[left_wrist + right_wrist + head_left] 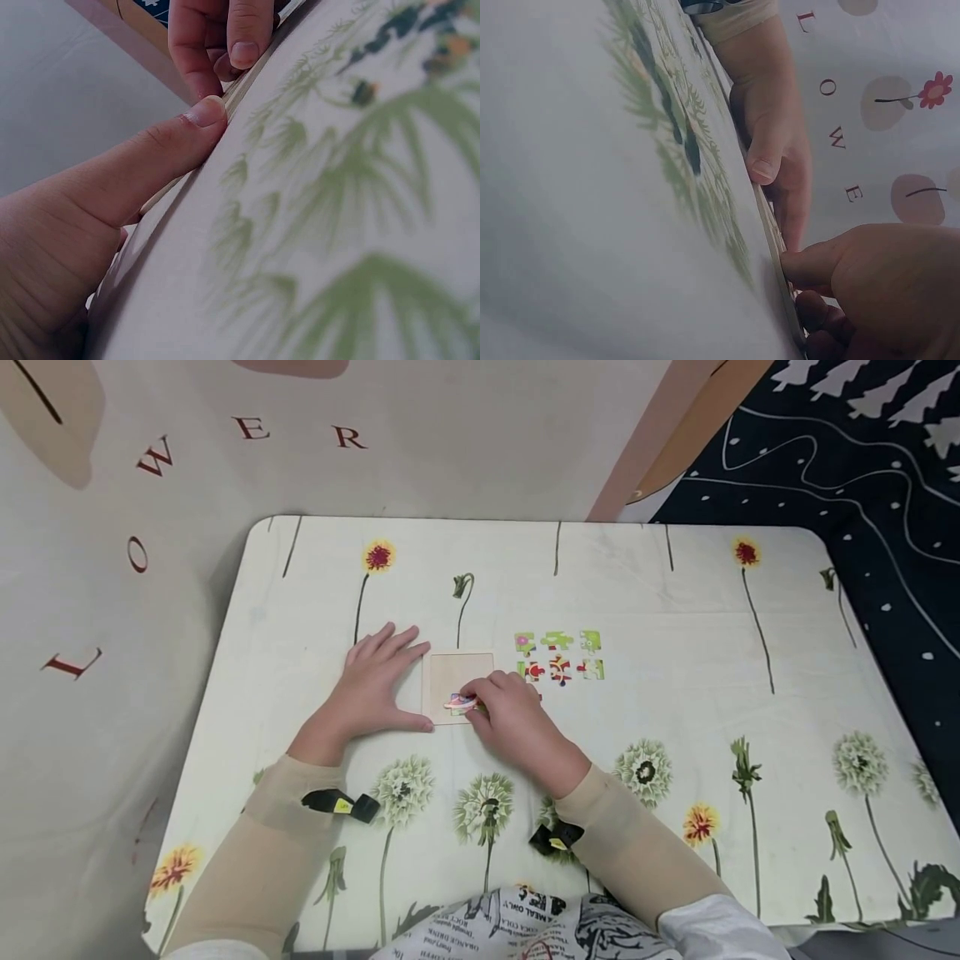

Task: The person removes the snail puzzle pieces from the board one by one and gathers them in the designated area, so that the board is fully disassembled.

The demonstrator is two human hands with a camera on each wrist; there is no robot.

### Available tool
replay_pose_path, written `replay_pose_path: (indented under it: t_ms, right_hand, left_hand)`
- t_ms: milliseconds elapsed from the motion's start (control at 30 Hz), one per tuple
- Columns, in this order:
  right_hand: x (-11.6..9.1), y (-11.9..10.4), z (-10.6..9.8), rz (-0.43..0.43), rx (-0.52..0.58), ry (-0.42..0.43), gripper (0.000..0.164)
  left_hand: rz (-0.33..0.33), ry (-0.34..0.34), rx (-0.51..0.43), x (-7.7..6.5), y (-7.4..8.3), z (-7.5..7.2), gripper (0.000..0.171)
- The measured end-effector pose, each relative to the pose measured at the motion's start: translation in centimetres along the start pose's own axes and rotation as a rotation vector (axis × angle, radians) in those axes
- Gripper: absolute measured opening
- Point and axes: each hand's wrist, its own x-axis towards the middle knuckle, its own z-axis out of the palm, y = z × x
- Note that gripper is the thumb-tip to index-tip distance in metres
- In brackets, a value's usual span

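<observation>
A square wooden puzzle tray (457,664) lies on the table before the person. Its left side is framed by the left hand (375,685), whose fingers are spread, with the thumb (180,131) at the near edge. Over the tray's lower right part, the right hand (517,718) pinches a small pink, white and blue puzzle piece (459,702) between thumb and fingers, low against the tray floor. From the right wrist view, the right thumb (806,264) sits at the tray's rim and its fingers hide the piece.
Several loose jigsaw pieces (559,668), green with red and yellow, lie in rows right of the tray; the right hand partly covers the lowest. A flower-print cloth (660,635) covers the table. A printed curtain (450,452) hangs behind the far edge.
</observation>
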Motion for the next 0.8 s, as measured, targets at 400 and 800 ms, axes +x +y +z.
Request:
replay_pose_path:
  t_ms: [400, 800]
  right_hand:
    - [0.11, -0.33, -0.11, 0.056, -0.016, -0.072, 0.024]
    - [0.03, -0.35, 0.05, 0.052, 0.014, -0.071, 0.024]
  left_hand:
    - [-0.006, -0.007, 0.003, 0.12, 0.22, -0.01, 0.125]
    - [-0.008, -0.004, 0.004, 0.03, 0.06, -0.01, 0.125]
